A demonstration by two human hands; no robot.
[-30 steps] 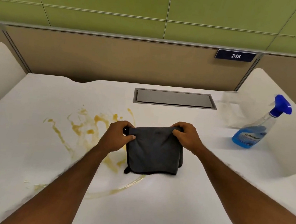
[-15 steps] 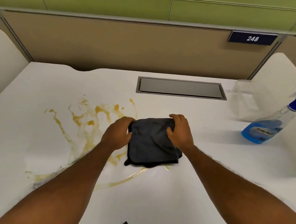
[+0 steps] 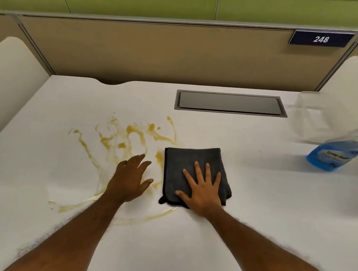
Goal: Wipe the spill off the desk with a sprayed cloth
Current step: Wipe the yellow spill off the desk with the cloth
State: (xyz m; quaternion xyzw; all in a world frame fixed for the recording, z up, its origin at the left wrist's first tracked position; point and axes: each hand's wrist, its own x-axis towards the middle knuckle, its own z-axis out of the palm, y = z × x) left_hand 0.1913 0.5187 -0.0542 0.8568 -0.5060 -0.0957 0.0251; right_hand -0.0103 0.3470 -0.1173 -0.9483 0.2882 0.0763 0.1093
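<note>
Two bare hands are over the white tabletop (image 3: pixel 254 209). The right hand (image 3: pixel 202 192) lies flat, palm down, on the near part of a folded dark grey microfibre cloth (image 3: pixel 190 158); its fingers (image 3: pixel 197 170) are spread wide and stretched toward the far edge of the cloth, gripping nothing, simply pressing. The cloth sits on the tabletop at the right edge of the spill (image 3: pixel 126 141), with its left border just beside the nearest yellow-brown blots. The left hand (image 3: pixel 130 176) is just left of the cloth, apart from it, open with the fingers loosely splayed and pointing forward and a little right; it is over the streaks of the spill, and whether the palm touches the surface cannot be told. Both forearms reach in from the near edge, bare.

The spill runs in thin amber loops and drips across the left middle of the tabletop, with a long curved smear nearer the person. A spray bottle (image 3: pixel 337 155) with blue liquid and a blue nozzle stands well apart at the right; its label is too blurred to read. A dark plate (image 3: pixel 320 39) on the partition reads "248". A grey cable hatch (image 3: pixel 230 102) is set into the far tabletop.
</note>
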